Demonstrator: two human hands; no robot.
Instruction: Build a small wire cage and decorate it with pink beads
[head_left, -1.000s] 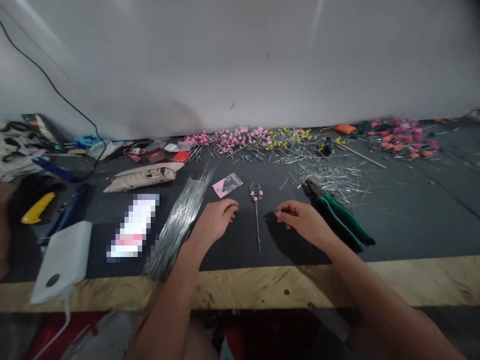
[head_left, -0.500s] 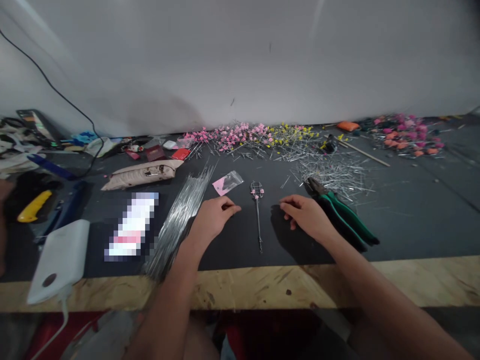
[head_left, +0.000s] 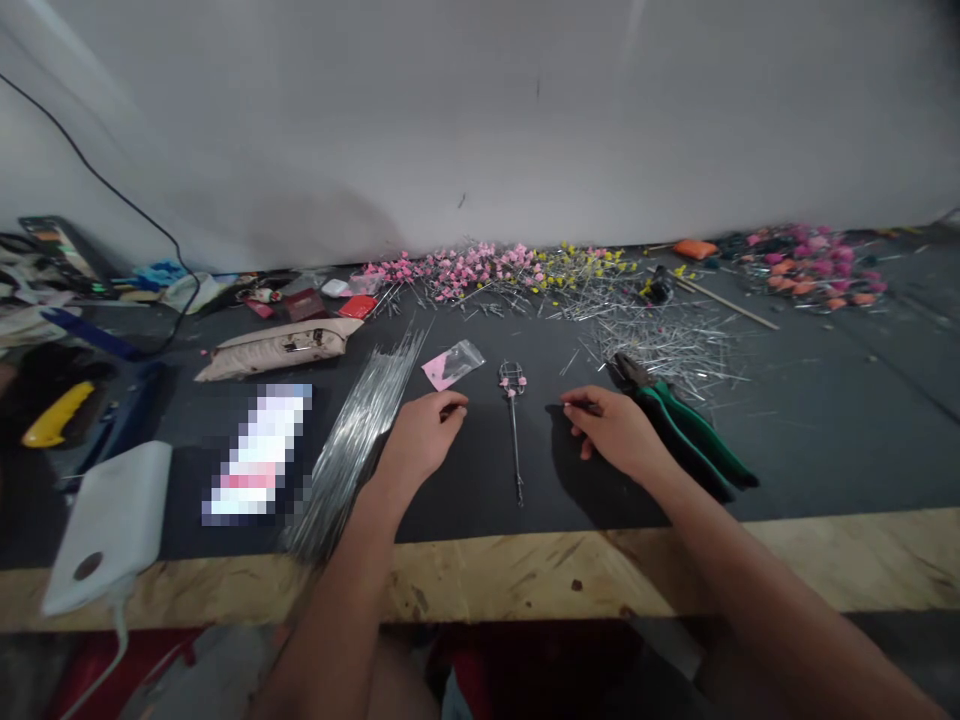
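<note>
A thin wire piece [head_left: 514, 430] lies on the dark tabletop between my hands, with an oval wire frame and small pink flower-like beads at its far end. My left hand [head_left: 424, 430] rests to its left, fingers loosely bent, with a gap between thumb and forefinger and nothing visible in them. On the other side, my right hand [head_left: 611, 425] rests on the table with its fingers loosely curled and slightly apart, also without anything visible in them. Neither hand touches the wire piece. Just beyond my left fingers is a small clear bag with a pink part [head_left: 453, 365].
Green-handled pliers [head_left: 697, 435] lie beside my right wrist. A bundle of straight wires [head_left: 360, 430] runs beside my left forearm. Pink-headed stems [head_left: 457, 272], yellow-headed stems [head_left: 585, 270] and loose wires [head_left: 667, 345] lie farther back. A phone [head_left: 259, 455] and white power bank [head_left: 112, 525] are leftward.
My left hand has drawn slightly left, away from the wire piece, and its forefinger is more bent. My right hand and the wire piece have stayed in place.
</note>
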